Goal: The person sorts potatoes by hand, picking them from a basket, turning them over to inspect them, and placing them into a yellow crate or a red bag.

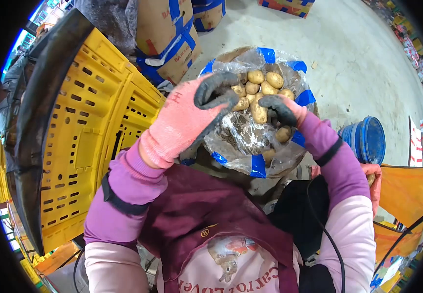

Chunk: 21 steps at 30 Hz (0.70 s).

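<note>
My left hand (192,107), in a pink glove with dark fingers, is raised at the left side of a plastic-lined container (284,163) edged with blue tape. Its fingers are curved and apart, close to the potatoes (268,88), with nothing visible between them. Over the right part of the container, my right hand (283,110), gloved alike, has its dark fingers curled against a potato (258,113) at the front of the pile. The fingers' undersides are hidden, so a firm hold cannot be made out. Soil-like debris lies at the bottom of the liner.
A yellow slatted crate (82,132) stands at the left. Cardboard boxes with blue tape (170,44) are beyond it. A blue bucket (371,140) stands on the concrete floor at the right, near an orange sheet (406,190). A black cable hangs by my right arm.
</note>
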{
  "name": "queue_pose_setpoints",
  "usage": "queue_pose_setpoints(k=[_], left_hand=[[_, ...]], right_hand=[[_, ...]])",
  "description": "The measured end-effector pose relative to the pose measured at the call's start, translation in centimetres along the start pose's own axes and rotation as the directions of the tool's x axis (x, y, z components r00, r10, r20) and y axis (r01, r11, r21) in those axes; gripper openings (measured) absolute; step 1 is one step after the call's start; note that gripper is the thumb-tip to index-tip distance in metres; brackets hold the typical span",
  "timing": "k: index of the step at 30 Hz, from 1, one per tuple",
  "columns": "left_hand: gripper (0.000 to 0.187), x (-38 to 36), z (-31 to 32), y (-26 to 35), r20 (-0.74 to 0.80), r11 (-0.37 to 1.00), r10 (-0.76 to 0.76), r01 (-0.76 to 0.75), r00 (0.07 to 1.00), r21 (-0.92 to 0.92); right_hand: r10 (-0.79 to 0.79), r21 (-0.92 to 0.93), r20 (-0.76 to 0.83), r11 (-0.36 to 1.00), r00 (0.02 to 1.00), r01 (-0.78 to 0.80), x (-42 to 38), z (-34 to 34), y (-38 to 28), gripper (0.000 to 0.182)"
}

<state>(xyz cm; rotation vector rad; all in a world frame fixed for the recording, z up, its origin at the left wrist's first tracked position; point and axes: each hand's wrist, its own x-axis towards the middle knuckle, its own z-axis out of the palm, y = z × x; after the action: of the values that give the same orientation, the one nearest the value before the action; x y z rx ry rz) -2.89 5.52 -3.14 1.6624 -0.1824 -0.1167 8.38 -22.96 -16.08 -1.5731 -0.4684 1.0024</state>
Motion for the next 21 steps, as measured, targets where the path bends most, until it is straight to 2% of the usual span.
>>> queue_pose_setpoints(k=[1,2,3,4,5,6,8,9,10,11,12,13,14,15,16,17,18,19,21], left_hand=[[0.046,-0.2,0.3,0.0,0.015,0.999,0.000,0.000,1.000,0.035],[0.057,-0.5,0.9,0.1,0.032,0.997,0.008,-0.011,0.999,0.077],[0.061,-0.7,1.3,-1.0,0.039,0.970,0.073,-0.080,0.997,0.230],[0.066,-0.8,1.6,-1.8,0.056,0.915,0.135,-0.146,0.989,0.376],[0.064,-0.8,2.4,-1.4,0.093,0.911,0.125,-0.152,0.988,0.384],[0.064,-0.7,2.5,-0.9,0.089,0.907,0.128,-0.153,0.988,0.392],[0.055,-0.5,2.1,0.0,0.161,0.902,0.145,-0.197,0.976,0.385],[0.043,-0.4,1.9,0.7,0.174,0.946,0.142,-0.186,0.974,0.267],[0.043,-0.4,1.7,0.9,0.171,0.946,0.139,-0.182,0.975,0.269],[0.040,-0.3,1.5,1.0,0.158,0.972,-0.023,-0.015,0.987,0.234],[0.037,-0.2,1.5,1.0,0.154,0.969,-0.186,0.155,0.970,0.194],[0.036,-0.4,1.5,0.9,0.123,0.965,-0.247,0.232,0.961,0.126],[0.036,-0.5,1.5,0.9,0.128,0.964,-0.253,0.238,0.959,0.121],[0.037,-0.5,1.4,0.9,0.134,0.969,-0.198,0.174,0.971,0.174],[0.038,-0.6,1.2,1.0,0.145,0.968,-0.143,0.108,0.979,0.226],[0.038,-0.6,1.0,1.0,0.137,0.962,-0.139,0.101,0.981,0.252],[0.038,-0.7,0.9,0.9,0.144,0.963,-0.148,0.110,0.978,0.246],[0.038,-0.7,0.8,0.7,0.107,0.962,-0.152,0.123,0.983,0.243],[0.036,-0.7,0.6,1.6,0.081,0.958,-0.206,0.185,0.975,0.218]], right_hand=[[-0.394,-0.337,0.051,0.858,0.918,0.387,-0.3,0.6,-0.7,0.030],[-0.406,-0.343,0.051,0.851,0.912,0.398,-1.1,2.0,-2.9,0.030],[-0.285,-0.020,-0.025,0.958,0.958,0.284,-2.4,4.1,-6.0,0.033],[-0.142,0.313,-0.050,0.938,0.989,0.151,-3.2,5.5,-7.8,0.036],[-0.108,0.501,-0.025,0.859,0.994,0.106,-3.1,6.2,-7.2,0.039],[-0.117,0.499,-0.020,0.859,0.993,0.111,-2.7,6.4,-6.8,0.039],[-0.174,0.234,-0.117,0.952,0.978,0.198,-1.9,6.9,-6.2,0.041],[-0.011,0.583,0.076,0.812,0.997,-0.035,-1.7,6.5,-6.1,0.047],[-0.427,-0.178,-0.043,0.893,0.903,0.413,1.0,5.3,0.6,0.048],[0.102,-0.251,-0.128,0.959,0.987,-0.132,2.0,4.3,4.1,0.046],[0.086,-0.594,-0.227,0.778,0.970,-0.208,2.5,3.7,10.5,0.048],[0.052,-0.861,-0.001,0.508,0.999,-0.028,2.2,4.5,12.0,0.054],[0.264,-0.936,-0.124,0.289,0.956,-0.202,1.5,5.9,13.5,0.051],[0.404,-0.939,-0.038,0.298,0.914,-0.171,2.1,5.7,17.5,0.045],[0.412,-0.935,-0.039,0.306,0.911,-0.178,2.5,5.8,21.7,0.045],[0.474,-0.964,0.005,0.236,0.881,-0.121,2.6,6.1,25.5,0.043],[0.537,-0.984,0.045,0.168,0.843,-0.054,2.3,6.7,26.0,0.041],[0.547,-0.983,0.048,0.176,0.836,-0.058,2.3,7.0,26.4,0.041],[0.586,-0.972,-0.099,0.114,0.804,-0.203,2.0,7.5,25.8,0.040]])
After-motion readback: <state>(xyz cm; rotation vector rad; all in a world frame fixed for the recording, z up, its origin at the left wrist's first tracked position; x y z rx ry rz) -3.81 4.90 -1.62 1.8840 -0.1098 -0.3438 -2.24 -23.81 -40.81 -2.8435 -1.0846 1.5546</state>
